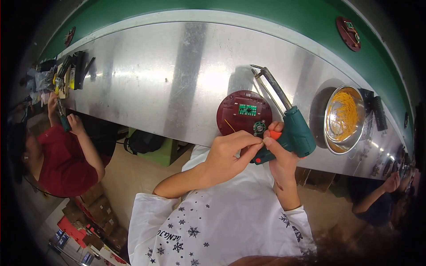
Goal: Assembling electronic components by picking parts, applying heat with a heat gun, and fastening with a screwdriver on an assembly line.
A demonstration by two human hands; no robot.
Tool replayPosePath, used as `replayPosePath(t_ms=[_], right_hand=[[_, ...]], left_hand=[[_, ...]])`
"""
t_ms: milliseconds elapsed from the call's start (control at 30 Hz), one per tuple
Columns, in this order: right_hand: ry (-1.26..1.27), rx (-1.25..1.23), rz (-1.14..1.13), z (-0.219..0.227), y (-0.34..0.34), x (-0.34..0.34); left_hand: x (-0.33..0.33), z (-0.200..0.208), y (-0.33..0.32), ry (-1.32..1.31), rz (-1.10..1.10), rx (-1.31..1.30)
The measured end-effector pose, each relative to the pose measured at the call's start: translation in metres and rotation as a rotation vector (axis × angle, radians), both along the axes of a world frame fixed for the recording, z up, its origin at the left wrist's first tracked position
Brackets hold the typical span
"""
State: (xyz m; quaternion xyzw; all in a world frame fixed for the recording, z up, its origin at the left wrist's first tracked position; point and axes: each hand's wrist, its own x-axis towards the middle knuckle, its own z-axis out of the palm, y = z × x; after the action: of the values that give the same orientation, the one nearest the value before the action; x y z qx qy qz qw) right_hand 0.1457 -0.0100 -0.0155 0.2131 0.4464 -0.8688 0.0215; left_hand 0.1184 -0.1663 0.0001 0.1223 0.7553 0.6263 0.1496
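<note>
Left hand: fingers curled, thumb and forefinger pinched together at the near rim of the round housing, on something too small to make out; fingertips touching those of the other hand.

Right hand: wrapped closed around the grip of a green soldering gun, orange trigger under the forefinger, long metal tip angled up and away over the bench.

Dark red round housing: lying flat at the near edge of the steel workbench, just beyond both hands; small green circuit board seated near its centre, a round green part at the near rim, a thin yellow wire running across the left portion.

Steel bowl: on the bench to the right of the soldering gun, tilted toward the viewer, filled with yellow wire pieces.

Green conveyor belt: beyond the bench, another dark red housing riding on it at upper right.

Person in a red top: seated at far left, hands at a cluster of tools on the bench.

Another person's arm: at far right, reaching to the bench edge.
</note>
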Motion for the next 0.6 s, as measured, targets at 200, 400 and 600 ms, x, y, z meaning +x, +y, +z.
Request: replayPosePath(t_ms=[200, 400, 600], right_hand=[[-0.053, -0.032, 0.004, 0.001, 0.001, -0.004], [-0.129, -0.093, 0.010, 0.007, 0.001, -0.005], [-0.139, -0.058, -0.005, 0.009, -0.003, -0.004]], left_hand=[[0.004, -0.011, 0.006, 0.234, 0.102, -0.048], [-0.001, -0.007, 0.005, 0.403, 0.064, -0.203], [-0.004, -0.012, 0.004, 0.440, 0.077, -0.203]])
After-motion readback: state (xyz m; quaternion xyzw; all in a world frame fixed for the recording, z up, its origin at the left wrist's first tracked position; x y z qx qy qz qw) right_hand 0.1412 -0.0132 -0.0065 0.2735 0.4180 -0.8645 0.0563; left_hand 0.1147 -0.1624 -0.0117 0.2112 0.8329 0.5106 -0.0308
